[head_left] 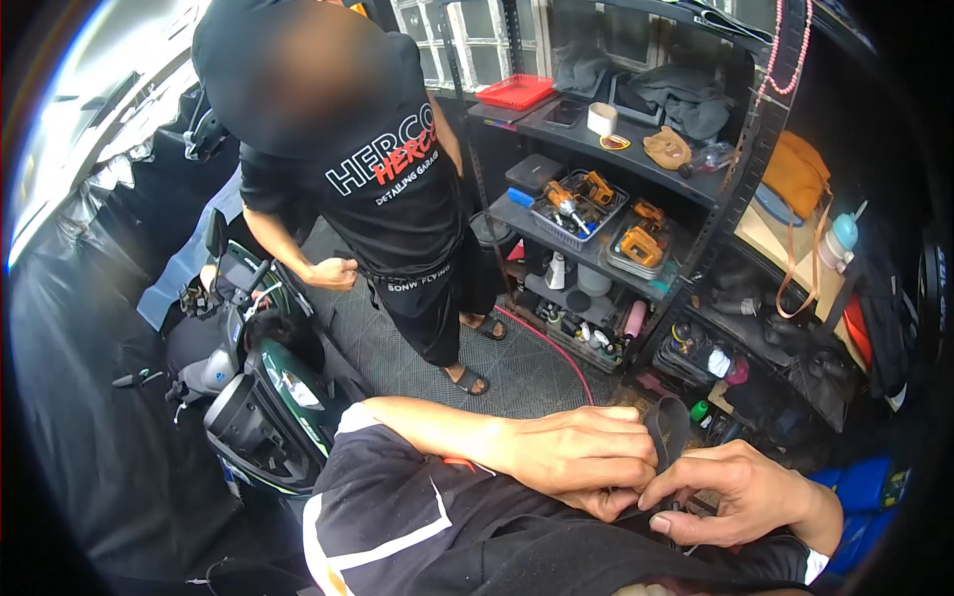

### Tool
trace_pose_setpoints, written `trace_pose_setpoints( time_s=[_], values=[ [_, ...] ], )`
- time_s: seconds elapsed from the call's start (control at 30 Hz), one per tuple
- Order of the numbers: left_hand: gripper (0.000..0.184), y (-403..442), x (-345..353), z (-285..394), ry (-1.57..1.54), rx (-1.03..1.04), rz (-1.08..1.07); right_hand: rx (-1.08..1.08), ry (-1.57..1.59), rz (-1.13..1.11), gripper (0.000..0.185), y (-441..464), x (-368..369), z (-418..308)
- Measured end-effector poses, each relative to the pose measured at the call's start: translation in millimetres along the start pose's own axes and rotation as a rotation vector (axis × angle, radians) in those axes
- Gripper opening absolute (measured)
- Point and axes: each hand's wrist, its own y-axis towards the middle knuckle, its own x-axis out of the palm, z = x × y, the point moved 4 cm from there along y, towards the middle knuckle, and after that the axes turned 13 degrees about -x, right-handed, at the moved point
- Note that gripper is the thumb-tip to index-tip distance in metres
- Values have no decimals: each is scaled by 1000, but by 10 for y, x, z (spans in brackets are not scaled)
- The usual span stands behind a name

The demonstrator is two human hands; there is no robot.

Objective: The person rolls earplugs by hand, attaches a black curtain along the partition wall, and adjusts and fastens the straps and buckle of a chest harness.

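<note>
My left hand (586, 459) is closed, its curled fingers gripping a dark strap (668, 427) in front of my body. A loop of that strap stands up between my two hands. Close beside it, my right hand (737, 494) pinches the lower part of the same strap with thumb and fingers. A small dark piece shows near the right fingertips, too covered to make out. The fingers hide most of the strap's lower end. Below both hands lies my dark shirt (477, 541) with white lines.
A person in a black shirt (388, 179) stands ahead, one hand (333, 274) closed at the waist. To the left is a green scooter (288, 397). A dark shelf rack (586, 134) holds orange power tools (566, 204) and bottles. A pink hose (547, 343) crosses the floor.
</note>
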Motion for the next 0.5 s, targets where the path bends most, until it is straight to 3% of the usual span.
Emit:
trace_pose_setpoints(
  time_s=[0.1, 0.27, 0.5],
  values=[
    [18, 22, -18, -33, -70, -80, -80, -19, 37, -10, 25, 37, 23, 40],
    [7, 57, -93, -53, -113, -62, -218, -35, 105, -75, 26, 77, 4, 145],
    [8, 69, -150, -50, -321, -186, -223, -178, 212, -48, 22, 146, -32, 253]
  ],
)
